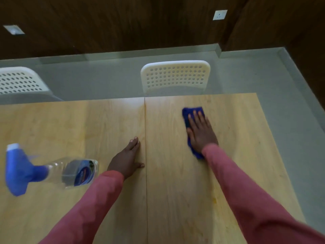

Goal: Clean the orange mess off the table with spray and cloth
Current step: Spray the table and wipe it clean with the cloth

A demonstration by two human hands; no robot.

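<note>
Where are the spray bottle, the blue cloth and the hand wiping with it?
spray bottle (pixel 77 171): head view, on its clear body at the label.
blue cloth (pixel 186 113): head view, far corner beyond the fingertips.
right hand (pixel 202 132): head view, back of the hand.

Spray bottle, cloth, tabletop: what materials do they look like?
Spray bottle: clear glossy plastic body, see-through, with a blue plastic trigger head. Cloth: blue, matte, soft fabric, likely microfibre. Table: light wood or wood-look laminate, smooth with visible grain; which one is unclear.
</note>
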